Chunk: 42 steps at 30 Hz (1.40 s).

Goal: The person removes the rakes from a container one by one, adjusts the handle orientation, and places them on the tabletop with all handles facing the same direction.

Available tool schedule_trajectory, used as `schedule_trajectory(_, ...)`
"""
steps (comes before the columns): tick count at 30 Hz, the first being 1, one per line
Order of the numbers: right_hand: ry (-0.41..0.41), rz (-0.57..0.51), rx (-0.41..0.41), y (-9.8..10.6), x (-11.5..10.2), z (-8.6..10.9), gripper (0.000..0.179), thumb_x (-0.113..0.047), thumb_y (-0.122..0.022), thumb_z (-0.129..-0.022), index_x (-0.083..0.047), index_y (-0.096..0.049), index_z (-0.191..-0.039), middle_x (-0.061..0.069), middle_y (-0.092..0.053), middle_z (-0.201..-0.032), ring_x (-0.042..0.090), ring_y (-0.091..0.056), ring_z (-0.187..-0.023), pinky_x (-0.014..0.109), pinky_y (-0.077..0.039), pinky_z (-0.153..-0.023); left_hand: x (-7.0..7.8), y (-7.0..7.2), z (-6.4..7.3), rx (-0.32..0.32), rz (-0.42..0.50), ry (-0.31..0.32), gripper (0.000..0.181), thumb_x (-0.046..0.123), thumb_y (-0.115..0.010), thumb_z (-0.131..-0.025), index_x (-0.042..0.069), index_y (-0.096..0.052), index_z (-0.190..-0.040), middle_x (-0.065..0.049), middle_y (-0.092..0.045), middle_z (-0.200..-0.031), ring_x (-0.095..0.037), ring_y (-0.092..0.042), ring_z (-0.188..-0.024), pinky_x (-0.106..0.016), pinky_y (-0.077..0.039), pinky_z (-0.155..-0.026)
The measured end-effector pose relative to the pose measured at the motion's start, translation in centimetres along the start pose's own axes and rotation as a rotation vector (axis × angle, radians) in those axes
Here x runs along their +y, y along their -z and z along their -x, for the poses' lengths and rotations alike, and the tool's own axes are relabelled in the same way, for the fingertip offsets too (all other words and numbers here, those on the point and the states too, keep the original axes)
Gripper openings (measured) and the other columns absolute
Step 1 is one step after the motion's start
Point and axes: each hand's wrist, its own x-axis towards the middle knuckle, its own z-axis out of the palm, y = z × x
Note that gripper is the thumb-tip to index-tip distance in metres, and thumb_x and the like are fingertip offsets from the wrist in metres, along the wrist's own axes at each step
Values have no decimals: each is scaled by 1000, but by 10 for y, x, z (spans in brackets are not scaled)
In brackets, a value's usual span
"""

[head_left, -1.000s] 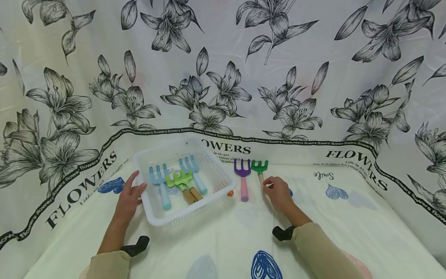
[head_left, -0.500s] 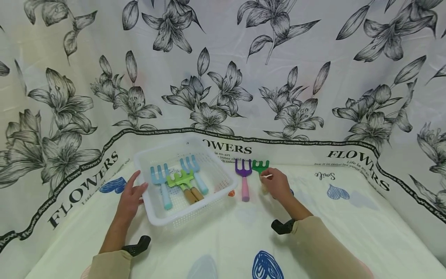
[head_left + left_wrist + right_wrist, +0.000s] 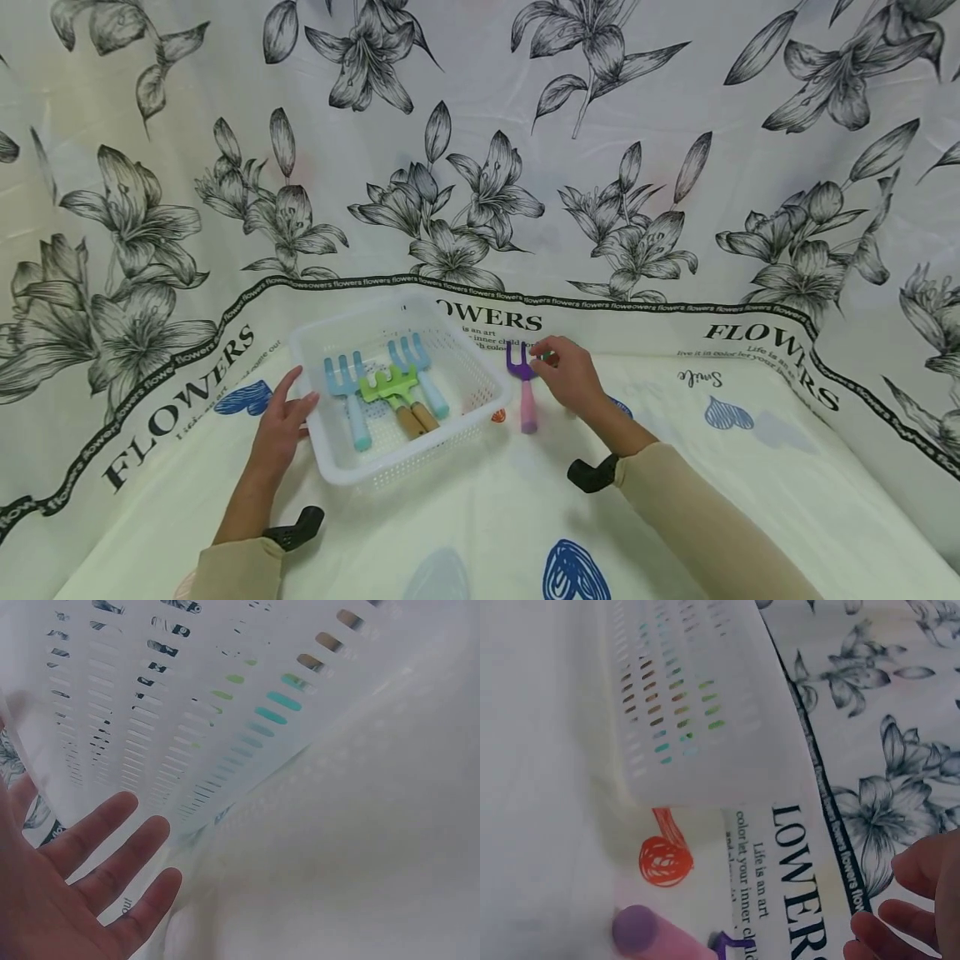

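A white plastic basket (image 3: 341,471) stands left of centre, with light-blue and green hand forks in it. My left hand (image 3: 277,425) rests against its left side; in the left wrist view the fingers (image 3: 124,851) are extended and spread beside the perforated wall. Right of the basket lies a hand fork (image 3: 528,404) with purple tines and a pink handle. My right hand (image 3: 573,375) hovers at its tines, fingers loosely bent with nothing seen gripped in the right wrist view. A dark green hand fork (image 3: 551,360) is mostly hidden behind that hand.
A pale cloth (image 3: 480,533) printed with hearts covers the table. Behind stands a white curtain (image 3: 480,167) with black lily drawings. Black camera mounts sit on both wrists.
My right hand has moved left and slightly away from me, from the green fork's handle to the purple fork's tines. The left hand and the basket have stayed in place.
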Motion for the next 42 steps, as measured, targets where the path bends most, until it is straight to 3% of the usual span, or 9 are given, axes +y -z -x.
schedule_trajectory(7,75,-29,-37,-10,-24,-6,14,-10,-65,-92,-8,-68,-106,4,-63,-101,19,-61,-85,32,-53,-67,0,0,0,-4,5,-7,71,51,-41,-101,29,-5,-158,-27,-39,-145,-43,-49,-122,-47,-46,-93)
schedule_trajectory(13,86,-26,-66,-26,-39,-5,14,-11,-66,-92,-8,-69,-106,0,-65,-95,17,-61,-82,31,-53,-70,0,0,1,2,13,-8,72,51,-42,-100,30,-5,-158,-27,-38,-147,-43,-47,-125,-53,-44,-96)
schedule_trajectory(21,134,-18,-131,-47,-51,3,16,-12,-66,-93,-9,-68,-108,0,-66,-102,15,-61,-85,28,-54,-73,0,0,1,6,12,-7,71,49,-42,-101,31,-5,-158,-26,-37,-148,-43,-46,-126,-56,-42,-98)
schedule_trajectory(27,81,-7,-244,-60,-59,4,17,-16,-67,-92,-13,-68,-109,0,-67,-104,13,-62,-88,26,-53,-69,1,0,2,0,21,-5,71,48,-43,-101,30,-4,-158,-27,-37,-147,-43,-46,-126,-56,-42,-98)
schedule_trajectory(33,22,84,-427,-72,-70,-2,21,-25,-68,-91,-17,-69,-110,1,-66,-112,17,-61,-98,30,-53,-72,1,1,2,3,29,6,71,49,-43,-101,32,-4,-158,-25,-36,-149,-43,-45,-128,-58,-41,-98)
schedule_trajectory(42,84,87,-626,-81,-72,-19,29,-23,-67,-92,-16,-66,-120,0,-65,-118,21,-57,-114,37,-48,-91,0,1,1,-1,30,5,71,50,-44,-100,33,-5,-157,-24,-37,-148,-42,-45,-127,-57,-42,-98)
